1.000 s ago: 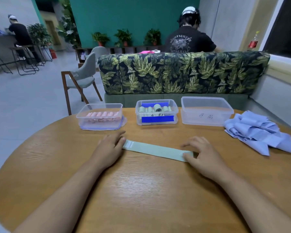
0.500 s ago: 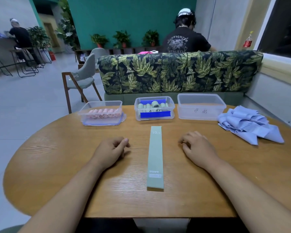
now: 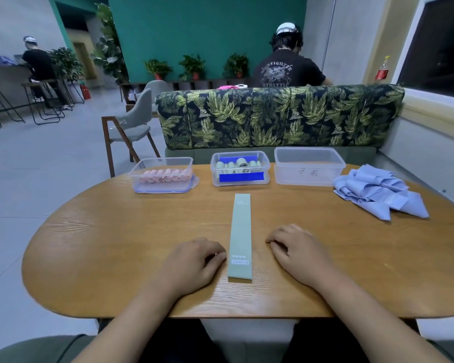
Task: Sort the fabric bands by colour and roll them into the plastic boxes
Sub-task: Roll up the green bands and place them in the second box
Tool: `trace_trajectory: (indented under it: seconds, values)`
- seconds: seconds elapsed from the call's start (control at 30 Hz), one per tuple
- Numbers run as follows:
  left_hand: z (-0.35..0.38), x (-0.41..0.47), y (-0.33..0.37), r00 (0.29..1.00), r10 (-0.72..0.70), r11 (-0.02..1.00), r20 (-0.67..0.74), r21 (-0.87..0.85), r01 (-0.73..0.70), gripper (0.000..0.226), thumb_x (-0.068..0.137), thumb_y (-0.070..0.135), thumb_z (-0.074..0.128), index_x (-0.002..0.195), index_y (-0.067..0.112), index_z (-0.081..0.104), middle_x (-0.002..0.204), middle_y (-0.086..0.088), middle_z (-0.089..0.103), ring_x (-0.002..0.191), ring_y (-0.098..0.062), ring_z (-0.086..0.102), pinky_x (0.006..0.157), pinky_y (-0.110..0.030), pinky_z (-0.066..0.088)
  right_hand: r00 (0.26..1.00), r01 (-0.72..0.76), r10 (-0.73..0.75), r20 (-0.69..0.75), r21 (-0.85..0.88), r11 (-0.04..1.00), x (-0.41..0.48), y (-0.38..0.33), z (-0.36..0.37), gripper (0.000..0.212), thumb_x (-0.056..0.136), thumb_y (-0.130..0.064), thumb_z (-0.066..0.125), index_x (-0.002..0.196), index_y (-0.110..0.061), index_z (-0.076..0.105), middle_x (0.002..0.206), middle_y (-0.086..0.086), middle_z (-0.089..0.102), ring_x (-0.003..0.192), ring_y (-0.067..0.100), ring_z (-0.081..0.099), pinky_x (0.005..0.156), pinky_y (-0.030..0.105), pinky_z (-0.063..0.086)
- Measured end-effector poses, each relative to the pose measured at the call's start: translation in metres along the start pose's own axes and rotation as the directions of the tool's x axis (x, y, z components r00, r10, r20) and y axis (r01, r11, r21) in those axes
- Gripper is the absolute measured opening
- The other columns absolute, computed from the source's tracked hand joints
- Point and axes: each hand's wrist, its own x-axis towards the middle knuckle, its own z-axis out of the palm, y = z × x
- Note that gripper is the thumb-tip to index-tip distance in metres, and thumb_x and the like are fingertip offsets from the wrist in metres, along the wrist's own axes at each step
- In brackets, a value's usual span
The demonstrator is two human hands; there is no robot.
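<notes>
- Rolling should begin, I judge, at the near end of the green band (image 3: 240, 231), which lies flat on the tabletop (image 3: 116, 244) close to its near edge. Both hands should pinch this end and make a tight first turn, so that the roll does not go loose or crooked.
- The left hand (image 3: 192, 263) rests on the wood just beside the band's near end, fingers loosely curled and holding nothing. Whether its fingertips touch the band, I cannot tell.
- The right hand (image 3: 299, 254) rests on the other side, a little apart from the band, also loosely curled and empty.
- The band's long axis runs straight from the near edge toward the far edge. The end with the small white label points to the person, and the end printed "30" points to the middle box (image 3: 240, 179).
- That box, at the far edge, holds green rolls, so it is probably the goal. The left box (image 3: 163, 186) holds pink rolls and the right box (image 3: 309, 176) looks empty.
- Blue bands (image 3: 378, 192) lie in a heap near the far right edge, unrolled.
</notes>
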Motion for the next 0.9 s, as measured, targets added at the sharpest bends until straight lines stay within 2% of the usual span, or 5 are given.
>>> trace_trajectory:
  seconds: [0.13,0.27,0.47,0.67,0.9]
  values:
    - [0.001,-0.010,0.009,0.996,0.064,0.995,0.059,-0.075,-0.059,0.025,0.103,0.048,0.052,0.115,0.040,0.073,0.092,0.017,0.072,0.089,-0.002,0.061,0.080,-0.033,0.053,0.996,0.082,-0.083,0.024,0.053,0.995,-0.026,-0.018,-0.003,0.023,0.099,-0.044,0.050,0.108,-0.036,0.071,0.111,-0.028,0.064,0.111,-0.002,0.054,0.096,0.028,0.047]
    - [0.000,-0.012,0.010,0.990,0.098,0.992,0.103,-0.090,-0.089,0.028,0.105,0.049,0.052,0.118,0.039,0.075,0.103,0.021,0.075,0.094,0.000,0.061,0.084,-0.033,0.053,0.994,0.108,-0.110,0.026,0.073,0.992,-0.038,-0.022,-0.007,0.021,0.099,-0.043,0.052,0.108,-0.037,0.070,0.112,-0.029,0.064,0.111,-0.004,0.053,0.096,0.030,0.048]
    - [0.000,-0.011,0.010,0.993,0.106,0.993,0.050,-0.064,-0.102,0.021,0.104,0.043,0.056,0.110,0.035,0.074,0.093,0.018,0.063,0.095,-0.003,0.056,0.083,-0.033,0.051,0.974,0.214,-0.222,0.044,0.138,0.967,-0.044,-0.033,-0.014,0.022,0.094,-0.038,0.064,0.116,-0.036,0.069,0.118,-0.026,0.063,0.112,-0.003,0.055,0.095,0.027,0.049]
    - [0.005,-0.006,0.008,0.997,0.072,0.997,-0.004,-0.011,-0.072,0.015,0.102,0.035,0.059,0.111,0.034,0.070,0.114,0.023,0.063,0.110,-0.004,0.054,0.097,-0.030,0.046,0.961,0.263,-0.271,0.045,0.136,0.955,-0.041,-0.032,-0.009,0.020,0.096,-0.051,0.066,0.109,-0.037,0.072,0.112,-0.025,0.063,0.107,0.000,0.056,0.090,0.036,0.053]
    - [0.004,-0.006,0.009,0.996,0.074,0.993,0.046,-0.094,-0.069,0.020,0.100,0.028,0.062,0.117,0.035,0.070,0.125,0.028,0.067,0.123,0.006,0.054,0.108,-0.029,0.045,0.951,0.303,-0.308,-0.002,0.198,0.932,-0.044,-0.034,-0.007,0.016,0.097,-0.033,0.071,0.111,-0.027,0.075,0.109,-0.020,0.070,0.104,0.003,0.064,0.089,0.030,0.054]
